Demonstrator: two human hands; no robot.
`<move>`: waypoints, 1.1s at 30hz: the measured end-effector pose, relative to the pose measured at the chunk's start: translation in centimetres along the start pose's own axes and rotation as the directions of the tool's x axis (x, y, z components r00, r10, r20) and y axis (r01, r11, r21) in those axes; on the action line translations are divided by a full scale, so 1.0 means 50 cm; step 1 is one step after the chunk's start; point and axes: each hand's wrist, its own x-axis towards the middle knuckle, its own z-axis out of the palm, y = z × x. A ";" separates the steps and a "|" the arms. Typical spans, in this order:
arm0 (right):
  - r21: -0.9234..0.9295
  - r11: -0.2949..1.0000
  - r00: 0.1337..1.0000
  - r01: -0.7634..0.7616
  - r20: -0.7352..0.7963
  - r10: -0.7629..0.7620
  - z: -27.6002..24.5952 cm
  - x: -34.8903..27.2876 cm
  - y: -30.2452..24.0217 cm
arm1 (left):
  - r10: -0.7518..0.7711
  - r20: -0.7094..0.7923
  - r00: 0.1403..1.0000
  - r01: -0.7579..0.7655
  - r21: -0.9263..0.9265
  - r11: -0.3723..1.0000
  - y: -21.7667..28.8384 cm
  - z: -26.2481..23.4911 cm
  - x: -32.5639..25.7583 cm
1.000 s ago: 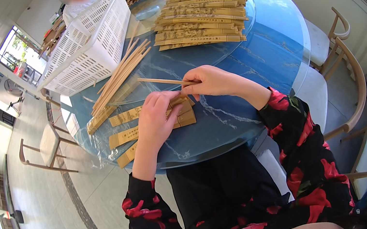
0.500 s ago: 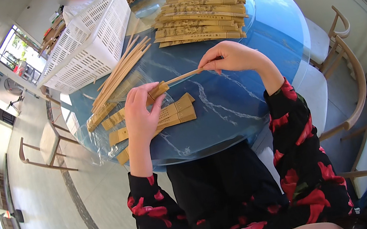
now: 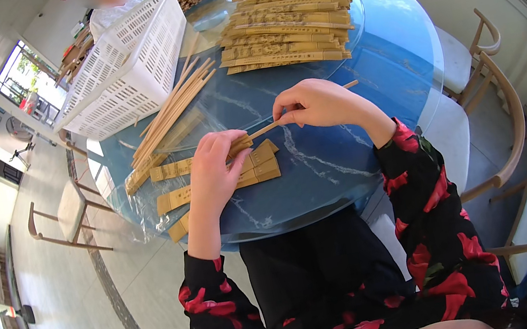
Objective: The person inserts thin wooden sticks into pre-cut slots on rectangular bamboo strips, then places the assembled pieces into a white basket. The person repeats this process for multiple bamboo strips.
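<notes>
Round blue marbled counter (image 3: 349, 170) with a clear glass disc on top, pale floor, wooden chairs around it.

Left hand (image 3: 214, 173) is closed on a tan paper sleeve (image 3: 240, 144), pinched at its near end. Right hand (image 3: 315, 104) grips a pair of bamboo chopsticks (image 3: 266, 129) by fingertips; their left end sits at the sleeve mouth and the far tip pokes out past the right fingers. Both are held just above the counter, near centre.

Risks, as I judge them:
- The tips may catch the sleeve edge and crumple or tear it if the pair goes in at an angle.
- The right-hand grip is fingertip only, so one stick could slip out of line and the pair could split.
- The glass disc looks slick, so a dropped stick could slide toward the near edge.

Packaging:
- Finished sleeves (image 3: 209, 174) are long, flat tan strips with faint darker print. A few lie under and left of the left hand.
- A big stack of sleeved pairs (image 3: 288, 26) is at the far side, laid in rows.
- Bare chopsticks (image 3: 173, 110) are fanned diagonally at far left.
- A white lattice plastic basket (image 3: 120, 70) is tipped on its side at far left.

Another person in white sits beyond the basket. I can't make out any signs.
</notes>
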 end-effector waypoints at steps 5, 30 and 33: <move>-0.076 0.996 0.997 0.037 -0.067 -0.042 0.025 0.001 -0.008 | -0.102 0.000 0.995 0.101 -0.173 0.980 0.010 0.002 0.004; -0.181 0.975 0.973 0.127 -0.168 -0.157 0.049 0.002 -0.034 | 0.036 -0.231 0.972 0.017 0.226 0.974 0.008 0.020 0.005; 0.124 0.990 0.982 -0.064 -0.171 0.085 -0.013 -0.002 -0.014 | -0.025 -0.308 0.951 0.096 0.215 0.972 -0.011 0.009 0.002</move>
